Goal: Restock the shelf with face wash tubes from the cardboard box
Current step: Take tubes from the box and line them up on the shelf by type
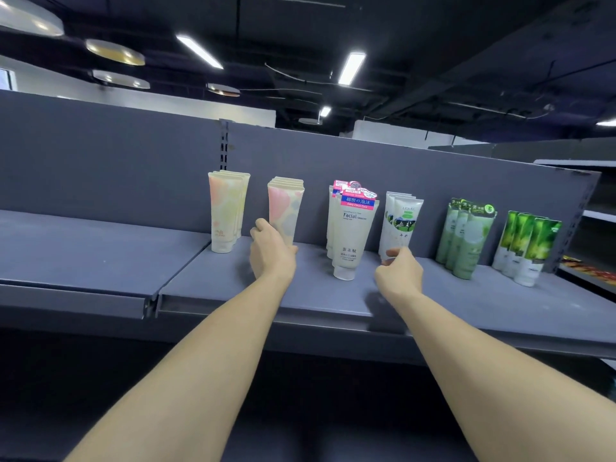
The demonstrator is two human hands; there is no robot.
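Several rows of face wash tubes stand cap-down on the grey shelf [300,295]. My left hand [271,250] is wrapped around the bottom of the front pink-and-grey tube [286,208]. My right hand [398,273] pinches the cap end of the front white tube with a green cow picture [401,221]. Between my two hands stands the row of white "Facial" cleanser tubes [351,228]. A row of pale peach-and-yellow tubes [226,211] is left of my left hand. The cardboard box is out of sight.
Pale green tubes [466,235] and bright green-and-white tubes [530,248] stand further right. The shelf's left section [83,251] holds no products. A grey back panel [133,161] rises behind the rows. Another shelf unit [593,255] stands at the far right.
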